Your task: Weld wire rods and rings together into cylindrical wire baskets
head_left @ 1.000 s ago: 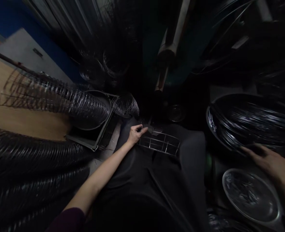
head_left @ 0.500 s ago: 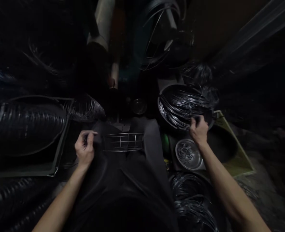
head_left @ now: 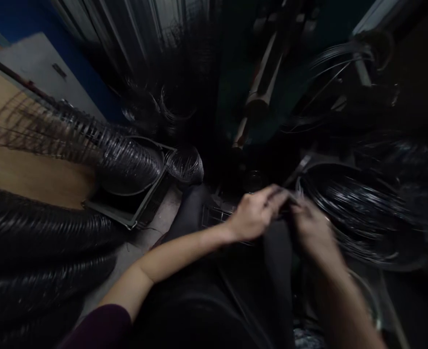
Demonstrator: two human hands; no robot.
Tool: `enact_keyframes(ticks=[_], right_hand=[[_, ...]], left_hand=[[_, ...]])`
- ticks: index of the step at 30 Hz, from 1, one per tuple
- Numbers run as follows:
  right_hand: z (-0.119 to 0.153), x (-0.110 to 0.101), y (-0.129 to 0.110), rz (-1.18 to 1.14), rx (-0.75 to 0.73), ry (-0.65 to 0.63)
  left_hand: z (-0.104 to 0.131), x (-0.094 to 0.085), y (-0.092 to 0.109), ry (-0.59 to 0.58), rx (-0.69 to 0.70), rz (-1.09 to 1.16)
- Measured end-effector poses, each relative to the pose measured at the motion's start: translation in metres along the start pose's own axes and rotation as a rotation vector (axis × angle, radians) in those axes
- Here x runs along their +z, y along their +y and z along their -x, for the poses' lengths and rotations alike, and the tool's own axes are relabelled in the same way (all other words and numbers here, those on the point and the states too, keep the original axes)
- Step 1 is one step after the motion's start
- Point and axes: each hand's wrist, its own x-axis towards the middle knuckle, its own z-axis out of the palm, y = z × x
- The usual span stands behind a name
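Observation:
My left hand reaches across my lap, its fingers pinched together and meeting my right hand above my right knee. Motion smears my right hand, whose fingers are bent in toward the left ones. Whatever is between the fingertips is too dark and blurred to name. A pale thin streak rises just beyond them. Partly behind my left wrist, a welded wire frame lies across my dark trousers. Close to my right hand stands a basin heaped with shiny wire rings.
On the left, a long row of wire rings leans out of a bin. A smaller coil stands beside it. Dark ring stacks fill the lower left. Ahead is a machine with a cylindrical bar.
My hands, apart before, have come together over my right knee. The right has left the wire basin and the left has moved right. My view has turned left.

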Motion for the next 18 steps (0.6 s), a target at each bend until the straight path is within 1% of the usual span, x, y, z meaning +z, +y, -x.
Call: enact_keyframes(ticks=[1,2,3,5,7,8,9,10,12,13,14,16,17,18], right_hand=[[0.005,0.010,0.012,0.038,0.007,-0.030],[0.010,0.019,0.022,0.048,0.026,-0.043],[0.013,0.026,0.031,0.059,0.040,-0.054],[0.011,0.034,0.045,0.068,0.064,-0.093],[-0.002,0.039,0.053,0.049,0.110,-0.166],[-0.011,0.040,0.056,0.030,0.133,-0.197],[-0.021,0.042,0.057,0.004,0.153,-0.208],[-0.030,0.043,0.058,-0.027,0.170,-0.199],[-0.046,0.045,0.057,-0.099,0.193,-0.158],[-0.052,0.046,0.056,-0.137,0.201,-0.146],[-0.055,0.047,0.056,-0.175,0.214,-0.149],[-0.057,0.049,0.058,-0.246,0.257,-0.185],[-0.055,0.050,0.059,-0.278,0.283,-0.210],[-0.053,0.051,0.061,-0.303,0.308,-0.230]], left_hand=[[-0.009,-0.006,0.004,0.037,-0.041,0.096],[-0.020,-0.011,0.005,0.035,-0.080,0.192],[-0.034,-0.015,0.004,0.006,-0.122,0.284],[-0.063,-0.021,-0.006,-0.054,-0.210,0.420],[-0.083,-0.031,-0.021,-0.076,-0.278,0.444],[-0.085,-0.039,-0.029,-0.063,-0.290,0.406],[-0.081,-0.048,-0.036,-0.038,-0.280,0.334],[-0.070,-0.057,-0.042,-0.019,-0.245,0.233],[-0.034,-0.072,-0.054,-0.016,-0.117,-0.042],[-0.011,-0.077,-0.061,-0.068,-0.039,-0.205],[0.012,-0.080,-0.068,-0.113,0.033,-0.378],[0.051,-0.078,-0.085,-0.180,0.111,-0.662],[0.063,-0.075,-0.094,-0.165,0.130,-0.766],[0.071,-0.071,-0.103,-0.138,0.134,-0.844]])
